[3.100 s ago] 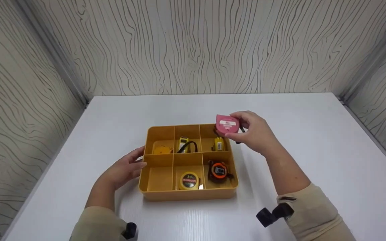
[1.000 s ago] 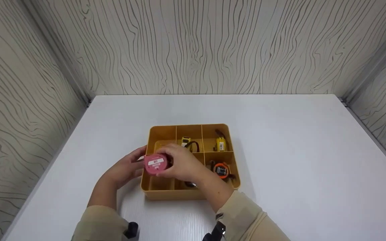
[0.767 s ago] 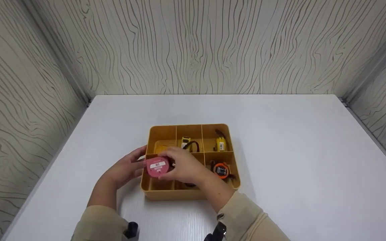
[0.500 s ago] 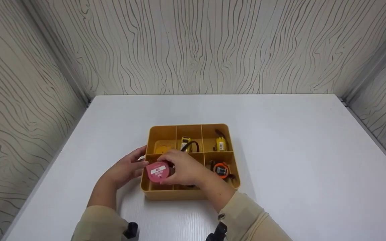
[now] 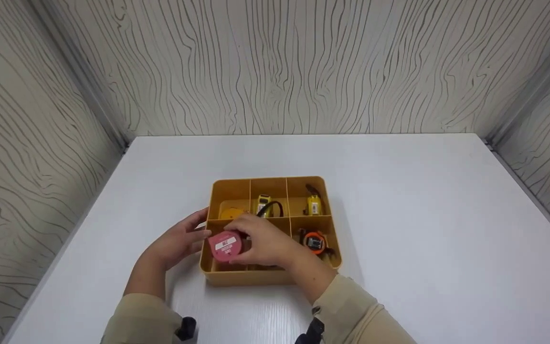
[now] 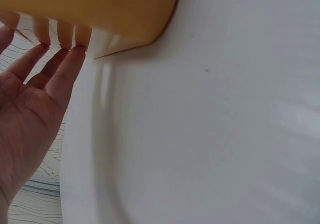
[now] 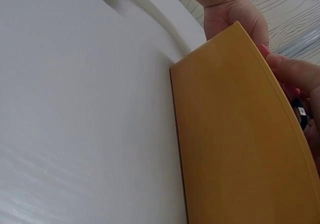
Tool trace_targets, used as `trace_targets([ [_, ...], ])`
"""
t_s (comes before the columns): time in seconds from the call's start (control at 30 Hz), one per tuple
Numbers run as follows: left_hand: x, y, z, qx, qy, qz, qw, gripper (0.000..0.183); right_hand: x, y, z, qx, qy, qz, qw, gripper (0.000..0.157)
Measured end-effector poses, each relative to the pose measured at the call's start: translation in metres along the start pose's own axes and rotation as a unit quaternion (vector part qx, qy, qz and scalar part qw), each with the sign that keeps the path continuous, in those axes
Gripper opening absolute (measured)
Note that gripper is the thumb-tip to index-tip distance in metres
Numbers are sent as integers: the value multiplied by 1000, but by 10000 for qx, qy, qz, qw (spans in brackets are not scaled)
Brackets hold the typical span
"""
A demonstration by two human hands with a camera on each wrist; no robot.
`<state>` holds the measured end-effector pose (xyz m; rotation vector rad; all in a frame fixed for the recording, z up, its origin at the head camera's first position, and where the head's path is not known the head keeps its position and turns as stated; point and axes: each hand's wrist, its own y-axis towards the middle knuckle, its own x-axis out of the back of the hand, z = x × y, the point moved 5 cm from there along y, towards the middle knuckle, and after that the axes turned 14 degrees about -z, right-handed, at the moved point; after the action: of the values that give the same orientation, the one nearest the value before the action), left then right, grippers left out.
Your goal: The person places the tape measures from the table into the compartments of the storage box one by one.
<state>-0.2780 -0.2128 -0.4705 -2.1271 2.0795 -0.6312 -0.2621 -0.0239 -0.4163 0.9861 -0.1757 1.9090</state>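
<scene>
A yellow-orange divided box (image 5: 270,277) sits on the white table. My right hand (image 5: 263,241) pinches a pink tape measure (image 5: 225,245) by its edge, thumb below and fingers above, over the front left compartment. In the right wrist view the box wall hides most of that tape measure. My left hand (image 5: 177,241) touches the box's left outer wall with extended fingers, as the left wrist view also shows. A yellow-orange tape measure (image 5: 231,213) and two yellow tape measures (image 5: 264,204) lie in the back compartments.
An orange and black tape measure (image 5: 314,242) lies in the front right compartment. The front middle compartment is mostly hidden by my right hand. Wood-patterned panels (image 5: 280,67) stand behind and beside the white table (image 5: 423,215).
My right hand has carried the pink tape measure from the box's back right corner to the front left compartment, then lowered it slightly. My left hand stays at the box's left side.
</scene>
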Motion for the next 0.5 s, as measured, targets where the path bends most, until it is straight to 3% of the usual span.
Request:
trace_targets([
  [0.3, 0, 0, 0, -129, -60, 137, 9998, 71, 1, -1, -2, 121, -135, -41, 9998, 47],
  [0.5, 0, 1, 0, -82, 20, 71, 9999, 70, 1, -1, -5, -151, -85, -28, 9998, 47],
])
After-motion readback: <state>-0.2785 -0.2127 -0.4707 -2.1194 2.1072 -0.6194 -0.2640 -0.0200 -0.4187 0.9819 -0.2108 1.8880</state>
